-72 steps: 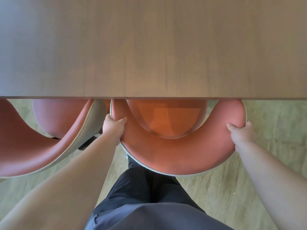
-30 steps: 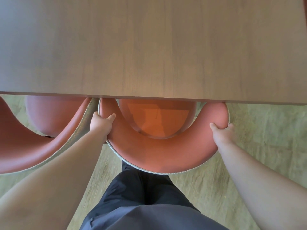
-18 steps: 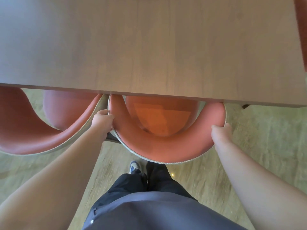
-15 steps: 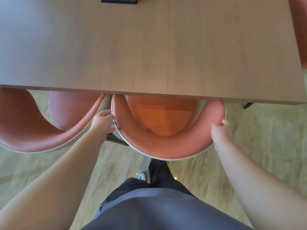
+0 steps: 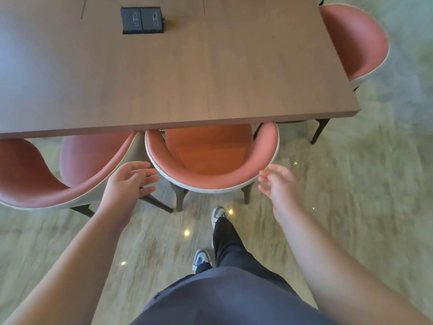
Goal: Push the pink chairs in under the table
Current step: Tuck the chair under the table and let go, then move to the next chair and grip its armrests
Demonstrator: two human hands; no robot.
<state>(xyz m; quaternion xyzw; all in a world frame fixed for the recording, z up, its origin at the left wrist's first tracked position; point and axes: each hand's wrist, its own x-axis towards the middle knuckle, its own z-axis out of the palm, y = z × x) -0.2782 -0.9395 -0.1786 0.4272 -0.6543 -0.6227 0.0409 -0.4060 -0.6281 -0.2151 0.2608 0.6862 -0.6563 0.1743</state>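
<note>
Between the hands: the middle pink curved-back upholstered chair stands with its seat partly under the brown wooden bench, its backrest rim just ahead of both sets of fingers.
Left hand: fingers spread and relaxed, holding nothing, just beside the chair's left rim.
Right hand: fingers apart and loose, holding nothing, near the right rim; slightly blurred.
Left of the left hand: a second pink padded chair, angled, its seat only partly under the bench.
Beyond the right hand: a third pink chair at the bench's far end.
Handling: likely fairly heavy, with a stiff shell under soft padding; its dark legs should slide on the smooth floor. Best taken at both ends of the backrest rim and pushed evenly.
Change: half a second ago both hands gripped the rim; they have let go and drawn back, and the person has stepped away.
</note>
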